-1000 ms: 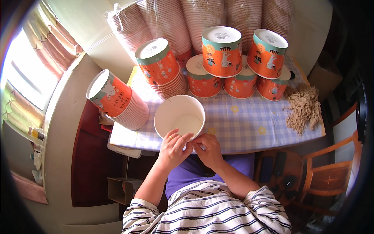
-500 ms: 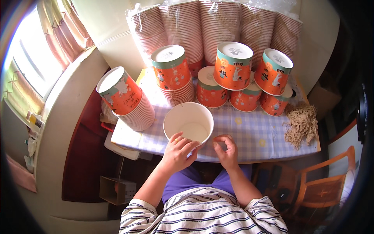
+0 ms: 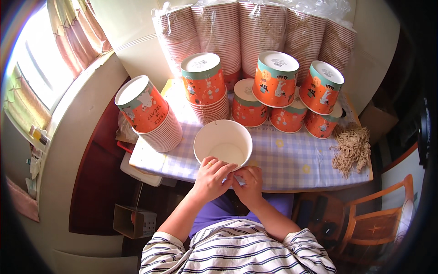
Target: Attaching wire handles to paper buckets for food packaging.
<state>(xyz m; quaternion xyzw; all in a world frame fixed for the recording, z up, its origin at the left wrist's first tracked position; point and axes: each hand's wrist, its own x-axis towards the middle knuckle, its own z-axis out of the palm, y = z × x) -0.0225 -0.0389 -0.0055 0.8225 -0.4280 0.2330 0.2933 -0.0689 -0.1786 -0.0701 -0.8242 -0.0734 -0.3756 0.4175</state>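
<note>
A white-lined paper bucket [image 3: 223,132] stands with its mouth up at the table's near edge. A short thin mark shows inside its far rim. My left hand [image 3: 212,177] is closed over the near rim, its thumb toward the right hand. Close against it, my right hand [image 3: 249,183] has its fingers bent together in a pinch just below the rim. What lies between the right fingertips is hidden. A heap of beige cords [image 3: 351,148] lies at the table's right end.
Orange-and-green buckets [image 3: 276,84] stand upside down, some stacked, across the table's far side. Nested stacks rise at left [image 3: 157,123] and left of centre [image 3: 205,89]. Behind them are tall plastic-wrapped stacks [image 3: 262,36]. A blue checked cloth [image 3: 292,164] covers the table; a wooden chair [image 3: 374,223] stands right.
My right hand has moved left, from apart at the bucket's right side to meet the left hand at the near rim. Its fingers have drawn together. The left hand stays at the rim.
</note>
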